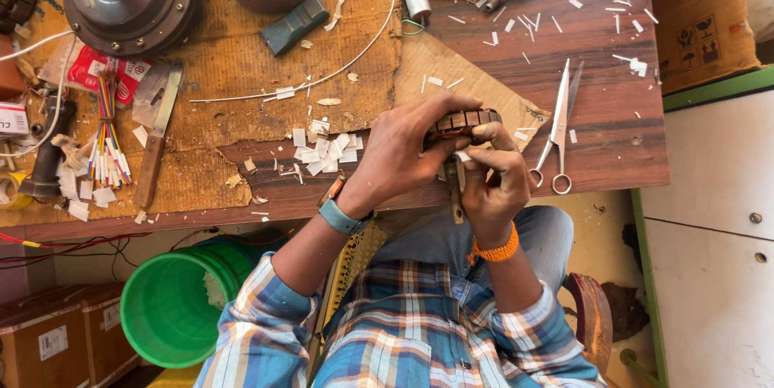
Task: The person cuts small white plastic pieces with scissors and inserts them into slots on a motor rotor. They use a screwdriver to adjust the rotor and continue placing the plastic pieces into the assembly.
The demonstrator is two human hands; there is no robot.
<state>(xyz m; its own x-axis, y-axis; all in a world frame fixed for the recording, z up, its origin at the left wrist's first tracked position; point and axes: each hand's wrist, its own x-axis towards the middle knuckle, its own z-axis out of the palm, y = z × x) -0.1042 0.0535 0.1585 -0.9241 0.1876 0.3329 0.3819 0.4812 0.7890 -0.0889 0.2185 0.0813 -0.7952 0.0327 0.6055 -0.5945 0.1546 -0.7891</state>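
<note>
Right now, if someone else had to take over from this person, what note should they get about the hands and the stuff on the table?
Left hand: grip closed over the round slotted metal ring, holding it at the table's near edge.
Right hand: fingertips pinching a small white slip at the ring's lower side.
Nearby: a pile of cut white slips left of the hands, scissors lying to the right, a knife and coloured wire bundle further left.
Done: many slips lie cut. How many slots are already filled cannot be seen.
Left: cannot be told from this view.
</note>
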